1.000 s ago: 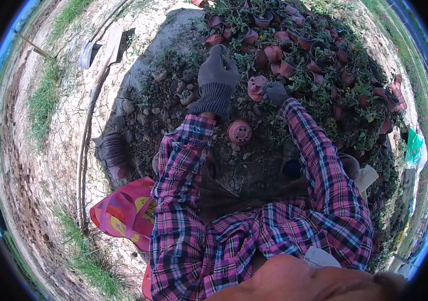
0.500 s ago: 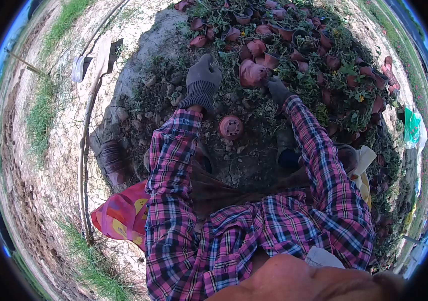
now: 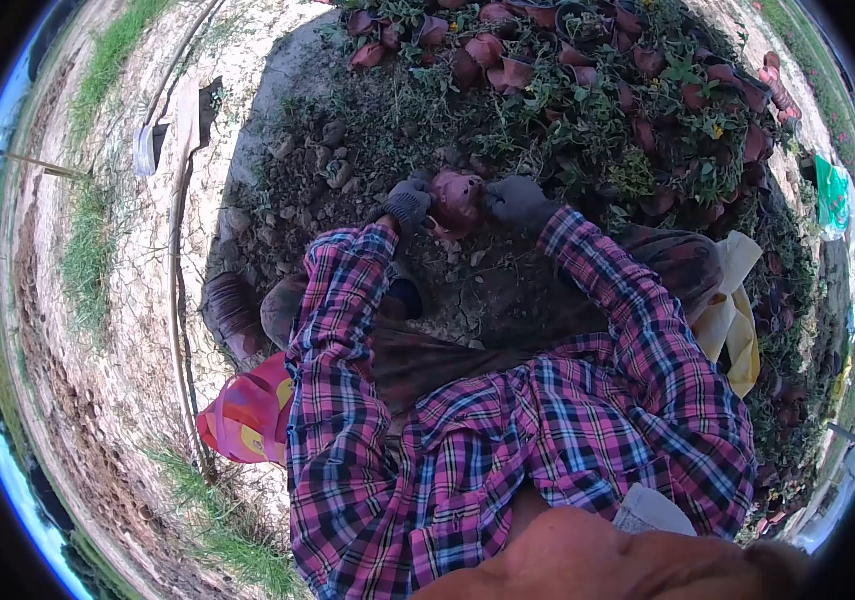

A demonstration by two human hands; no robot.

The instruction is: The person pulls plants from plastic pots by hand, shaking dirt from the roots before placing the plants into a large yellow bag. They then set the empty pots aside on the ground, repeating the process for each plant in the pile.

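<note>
Harsh sun bleaches the ground [image 3: 137, 335] at left beside deep shadow [image 3: 297, 90]; fisheye edges curve into black.

The person wears a long-sleeved shirt of pink, black, white and light blue plaid cloth [image 3: 567, 440]. The left hand [image 3: 409, 204] and the right hand [image 3: 522, 202] have dark grey fabric gloves. The dark trousers [image 3: 675, 258] show a blotchy, reddish-brown pattern.
</note>
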